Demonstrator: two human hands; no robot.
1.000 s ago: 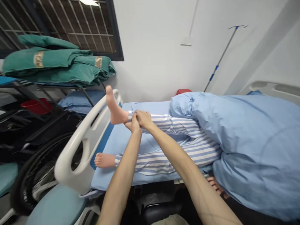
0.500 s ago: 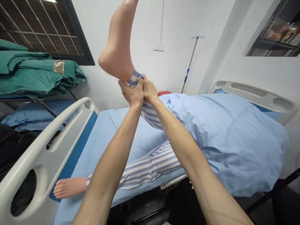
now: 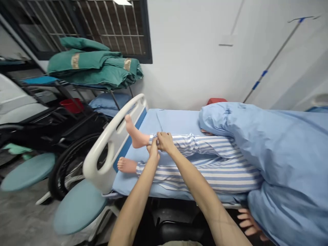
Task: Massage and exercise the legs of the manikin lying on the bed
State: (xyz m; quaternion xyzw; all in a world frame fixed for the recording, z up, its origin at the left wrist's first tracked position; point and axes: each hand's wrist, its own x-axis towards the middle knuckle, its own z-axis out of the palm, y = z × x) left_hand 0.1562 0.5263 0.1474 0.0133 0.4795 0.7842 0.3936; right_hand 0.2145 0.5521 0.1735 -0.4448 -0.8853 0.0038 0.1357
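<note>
My left hand [image 3: 153,149] and my right hand [image 3: 165,140] are wrapped side by side around the lower end of the far leg of a patient manikin. Its bare far foot [image 3: 137,136] sticks out to the left of my left hand, toes pointing up. Blue-and-white striped trousers [image 3: 210,143] cover both legs. Closer to me, the other foot [image 3: 126,165] rests on the light blue bed sheet [image 3: 176,119]. A light blue quilt [image 3: 287,143] hides the upper body. The undersides of my fingers are hidden.
A white and blue footboard [image 3: 95,150] closes the left end of the bed. Beyond it stand a wheelchair [image 3: 57,184], round stools [image 3: 80,206] and green folded bedding [image 3: 97,68]. A manikin hand [image 3: 248,222] hangs at the bed's near edge; an IV pole [image 3: 274,58] stands behind.
The far leg, previously raised high and bent, is now lowered and stretched out toward the footboard, both hands still around it. My view has swung left.
</note>
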